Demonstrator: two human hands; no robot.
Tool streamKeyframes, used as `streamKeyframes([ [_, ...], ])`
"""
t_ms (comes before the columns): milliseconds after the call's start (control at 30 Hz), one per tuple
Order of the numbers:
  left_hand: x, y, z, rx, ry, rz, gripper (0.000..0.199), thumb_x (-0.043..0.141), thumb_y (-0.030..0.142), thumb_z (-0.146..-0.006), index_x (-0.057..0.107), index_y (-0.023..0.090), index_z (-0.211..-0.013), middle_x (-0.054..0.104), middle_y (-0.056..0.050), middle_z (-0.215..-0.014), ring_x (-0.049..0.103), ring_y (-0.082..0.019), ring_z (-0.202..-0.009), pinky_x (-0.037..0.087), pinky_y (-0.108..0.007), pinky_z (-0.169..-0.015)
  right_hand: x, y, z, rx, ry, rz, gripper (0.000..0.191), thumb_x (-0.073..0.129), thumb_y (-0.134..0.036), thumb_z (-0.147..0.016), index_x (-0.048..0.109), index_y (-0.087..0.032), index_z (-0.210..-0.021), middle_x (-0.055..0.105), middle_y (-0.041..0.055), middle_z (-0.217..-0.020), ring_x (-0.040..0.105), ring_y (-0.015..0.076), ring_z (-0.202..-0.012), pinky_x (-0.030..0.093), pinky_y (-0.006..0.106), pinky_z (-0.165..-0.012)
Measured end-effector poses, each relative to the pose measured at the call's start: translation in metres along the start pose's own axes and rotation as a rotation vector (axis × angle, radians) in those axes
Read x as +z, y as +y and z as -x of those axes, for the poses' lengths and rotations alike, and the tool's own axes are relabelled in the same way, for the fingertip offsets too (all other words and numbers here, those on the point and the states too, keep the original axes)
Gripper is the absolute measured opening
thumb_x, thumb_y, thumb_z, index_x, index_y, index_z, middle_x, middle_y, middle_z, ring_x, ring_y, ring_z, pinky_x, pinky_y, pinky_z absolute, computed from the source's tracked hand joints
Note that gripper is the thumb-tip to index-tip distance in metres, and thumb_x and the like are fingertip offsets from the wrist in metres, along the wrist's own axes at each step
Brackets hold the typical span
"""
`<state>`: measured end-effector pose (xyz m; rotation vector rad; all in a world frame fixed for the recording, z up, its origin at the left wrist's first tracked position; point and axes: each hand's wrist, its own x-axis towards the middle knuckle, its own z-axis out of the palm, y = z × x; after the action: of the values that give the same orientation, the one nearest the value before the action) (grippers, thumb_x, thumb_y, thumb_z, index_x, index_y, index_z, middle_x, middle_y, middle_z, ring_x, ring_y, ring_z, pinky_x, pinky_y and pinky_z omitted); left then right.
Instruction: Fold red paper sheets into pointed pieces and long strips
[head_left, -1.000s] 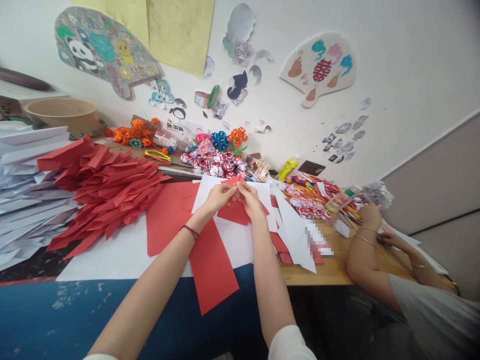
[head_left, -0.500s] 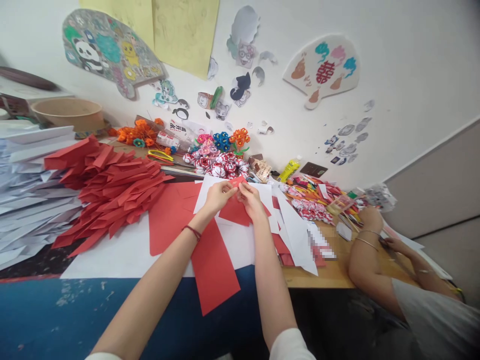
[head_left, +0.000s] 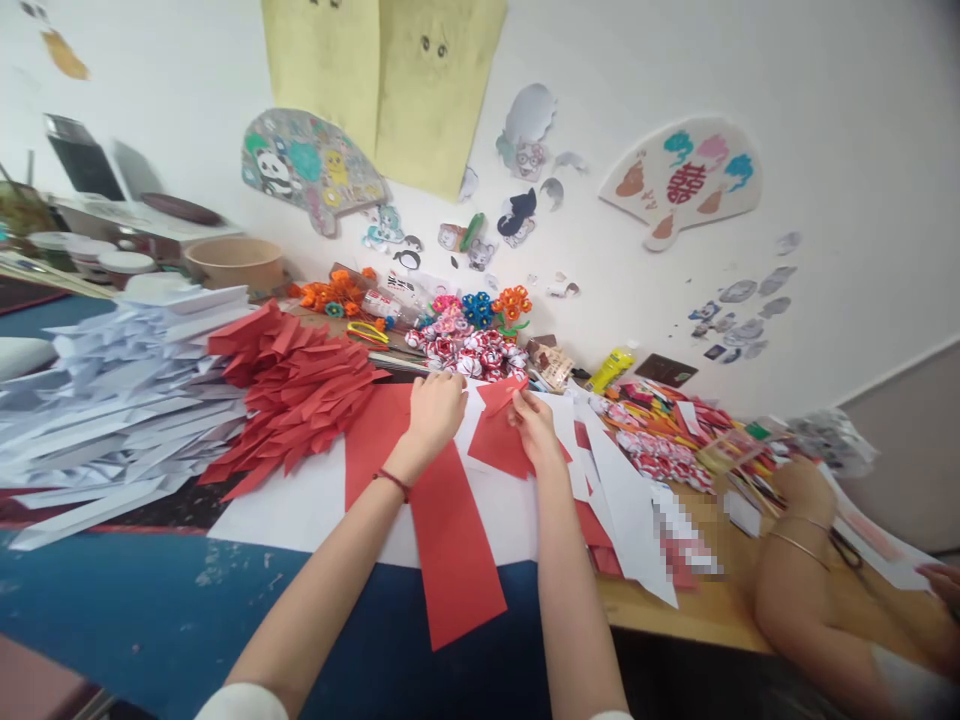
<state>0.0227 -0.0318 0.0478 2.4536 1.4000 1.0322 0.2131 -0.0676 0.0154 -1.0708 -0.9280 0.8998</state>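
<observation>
My right hand (head_left: 537, 428) pinches a red paper piece (head_left: 496, 440) between thumb and fingers; its top is folded and it sits over white paper. Left of it, my left hand (head_left: 436, 408) is curled with its fingertips turned away, above a larger red sheet (head_left: 367, 450). Whatever those fingers hold, if anything, is hidden. Beneath my left wrist a long red paper strip (head_left: 459, 560) slants over the table's front edge. White sheets (head_left: 277, 510) lie under the red paper.
Left of my hands are heaps of folded red paper (head_left: 300, 380) and folded white paper (head_left: 127, 400). Paper flowers (head_left: 469, 350) and a yellow bottle (head_left: 611, 368) line the wall. At the right, another person's arm (head_left: 799, 560) rests by scissors and craft scraps.
My left hand has let go of the small red piece and moved left, away from my right hand, which still holds it. The view has swung left.
</observation>
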Motion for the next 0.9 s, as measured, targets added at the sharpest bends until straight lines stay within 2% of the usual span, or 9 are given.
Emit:
streamKeyframes([
  [133, -0.043, -0.031, 0.007, -0.06, 0.03, -0.374, 0.032, 0.037, 0.008, -0.086, 0.068, 0.009, -0.094, 0.064, -0.021, -0.097, 0.052, -0.032, -0.099, 0.033, -0.042, -0.083, 0.005, -0.002, 0.001, 0.007, -0.037, 0.021, 0.03, 0.078, -0.044, -0.067, 0.065, -0.02, -0.08, 0.052, -0.0033, -0.061, 0.042, 0.0095, -0.051, 0.032, 0.026, -0.049],
  [233, -0.058, -0.051, 0.007, -0.094, -0.018, -0.506, 0.033, 0.038, 0.003, -0.081, 0.069, 0.006, -0.092, 0.064, -0.023, -0.097, 0.05, -0.032, -0.1, 0.032, -0.04, -0.084, 0.008, -0.003, 0.004, 0.005, -0.076, 0.036, 0.028, 0.077, -0.043, -0.069, 0.065, -0.02, -0.078, 0.052, -0.0028, -0.061, 0.043, 0.0098, -0.052, 0.033, 0.026, -0.05],
  [367, -0.056, -0.063, 0.005, -0.083, -0.067, -0.54, 0.033, 0.039, 0.0, -0.079, 0.071, 0.005, -0.086, 0.065, -0.023, -0.091, 0.051, -0.032, -0.098, 0.031, -0.041, -0.086, 0.009, -0.004, 0.008, 0.024, -0.099, 0.045, 0.029, 0.076, -0.042, -0.069, 0.068, -0.019, -0.084, 0.052, -0.0032, -0.061, 0.044, 0.0096, -0.053, 0.033, 0.025, -0.051],
  [533, -0.051, -0.063, 0.003, -0.062, -0.009, -0.554, 0.035, 0.036, 0.0, -0.08, 0.069, 0.004, -0.089, 0.064, -0.023, -0.09, 0.052, -0.032, -0.098, 0.033, -0.042, -0.085, 0.008, -0.006, 0.01, 0.022, -0.097, 0.056, 0.031, 0.075, -0.044, -0.07, 0.069, -0.018, -0.087, 0.053, -0.0031, -0.061, 0.044, 0.0095, -0.053, 0.033, 0.025, -0.052],
  [700, -0.05, -0.064, 0.003, -0.111, 0.068, -0.607, 0.04, 0.029, 0.0, -0.082, 0.066, -0.001, -0.095, 0.062, -0.026, -0.093, 0.052, -0.035, -0.096, 0.035, -0.045, -0.081, 0.009, -0.007, 0.009, 0.024, -0.116, 0.04, 0.028, 0.075, -0.043, -0.07, 0.068, -0.019, -0.084, 0.053, -0.003, -0.06, 0.044, 0.0101, -0.053, 0.033, 0.026, -0.052],
  [900, -0.051, -0.063, 0.001, -0.111, 0.051, -0.743, 0.039, 0.029, 0.001, -0.083, 0.066, 0.003, -0.093, 0.064, -0.022, -0.09, 0.053, -0.031, -0.094, 0.037, -0.041, -0.081, 0.01, -0.011, 0.011, 0.009, -0.129, 0.026, 0.028, 0.074, -0.044, -0.071, 0.066, -0.019, -0.083, 0.053, -0.0026, -0.06, 0.044, 0.0104, -0.053, 0.033, 0.026, -0.052],
])
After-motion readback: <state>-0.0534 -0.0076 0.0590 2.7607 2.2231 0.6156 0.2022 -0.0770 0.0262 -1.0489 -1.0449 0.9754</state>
